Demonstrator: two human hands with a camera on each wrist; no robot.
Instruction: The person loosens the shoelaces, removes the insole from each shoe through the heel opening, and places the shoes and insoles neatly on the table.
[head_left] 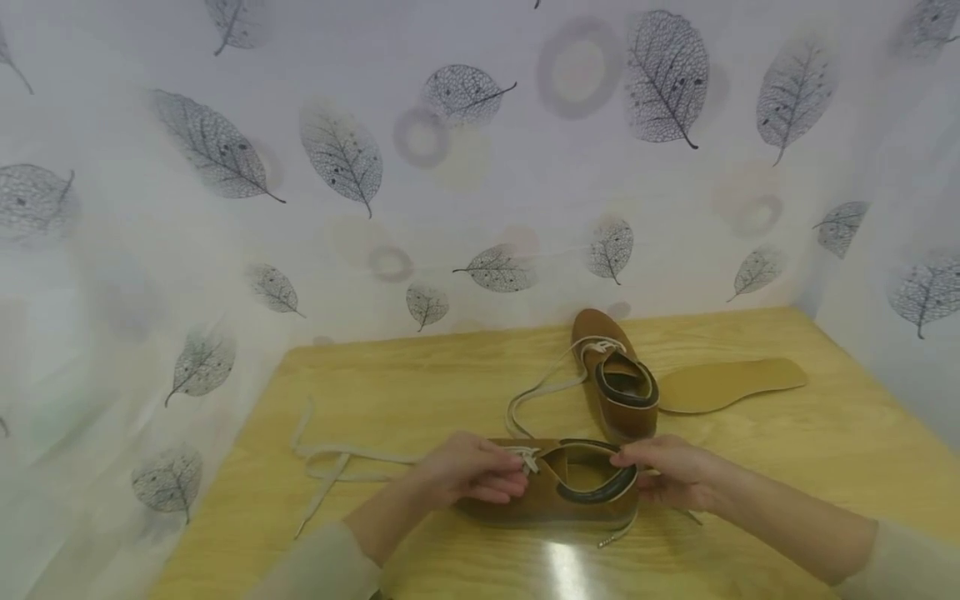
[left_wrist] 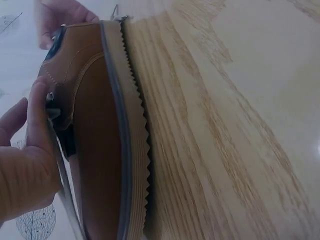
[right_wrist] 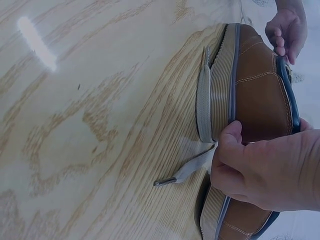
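A brown lace-up shoe [head_left: 540, 504] lies sideways across the table, sole down, toe to the left, with a dark padded collar. My right hand [head_left: 678, 473] grips its heel, thumb at the collar rim and other fingers behind the heel. Over the eyelets and tongue, my left hand [head_left: 480, 471] holds the shoe's upper near the pale shoelace [head_left: 367, 454]; its fingertips are partly hidden. In the left wrist view, one finger lies along the brown upper [left_wrist: 95, 125]. The right wrist view shows the curled right fingers at the heel [right_wrist: 260, 105].
A second brown shoe [head_left: 615, 417] stands behind, toe toward the patterned curtain [head_left: 480, 167]. Right of it lies a flat tan insole [head_left: 735, 387]. Loose lace spreads over the wooden table [head_left: 750, 450] at the left, and a lace tip [right_wrist: 167, 181] lies near the heel.
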